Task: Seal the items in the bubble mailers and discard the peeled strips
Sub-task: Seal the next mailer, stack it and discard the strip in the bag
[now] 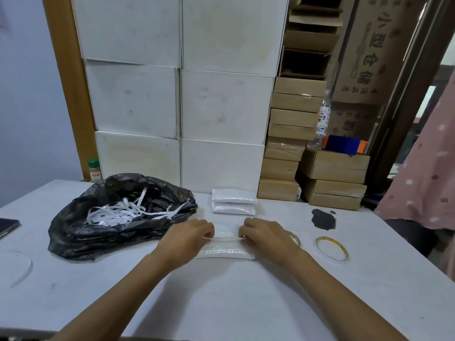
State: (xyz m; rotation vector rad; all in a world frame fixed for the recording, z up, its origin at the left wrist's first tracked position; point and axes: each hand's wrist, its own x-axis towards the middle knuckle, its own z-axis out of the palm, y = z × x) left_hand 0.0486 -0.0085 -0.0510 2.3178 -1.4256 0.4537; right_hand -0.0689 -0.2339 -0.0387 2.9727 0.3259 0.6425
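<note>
A white bubble mailer lies flat on the table in front of me. My left hand pinches its left end and my right hand pinches its right end, both along the flap edge that runs between my fingertips. Whether a strip is lifting off the flap I cannot tell. Behind it rests a small stack of two white mailers. To the left sits an open black plastic bag holding several peeled white strips.
A tape roll lies right of my right hand, with a dark stain beyond it. White boxes and brown cartons stand stacked at the table's back. A phone lies at the left edge. A person in pink stands at the right.
</note>
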